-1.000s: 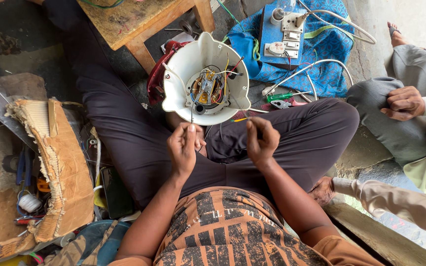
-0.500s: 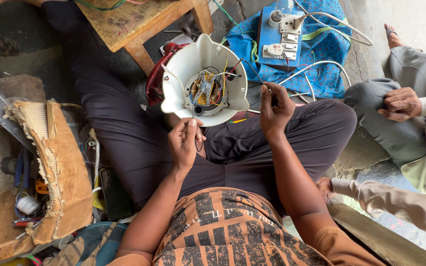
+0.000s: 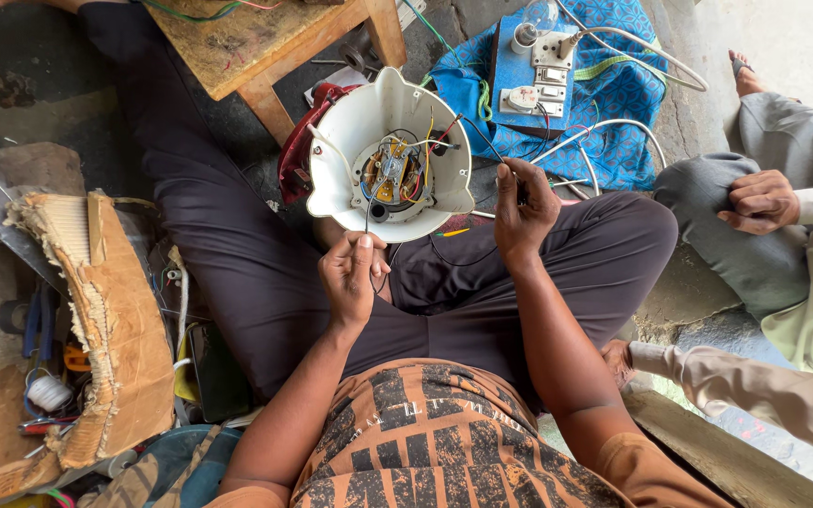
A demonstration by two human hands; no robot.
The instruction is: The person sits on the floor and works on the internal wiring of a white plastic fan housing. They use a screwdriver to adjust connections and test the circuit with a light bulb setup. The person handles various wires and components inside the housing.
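**While the white housing lies on the lap, the right hand is raised to its rim with a black wire**

Head view: Where the right hand (image 3: pixel 524 209) was held low beside the left a second ago, it is now seen lifted to the right edge of the white appliance housing (image 3: pixel 390 150), its fingers pinched on a thin black wire (image 3: pixel 475 132) that runs into the exposed wiring and motor core (image 3: pixel 392 176) at the middle. The left hand (image 3: pixel 352 277) is kept almost where it was, just below the housing's lower rim, its fingertips pressed together on another thin dark wire. The housing is rested open side up on the crossed legs, between a wooden table (image 3: pixel 256 42) above and the hands below; its place has barely changed. From the raised hand, one lead is judged to be drawn taut and sorted from the rest. A blue switch board (image 3: pixel 529 66) lies on blue cloth beyond. Another person's hand (image 3: pixel 759 202) is rested on a knee at the right.
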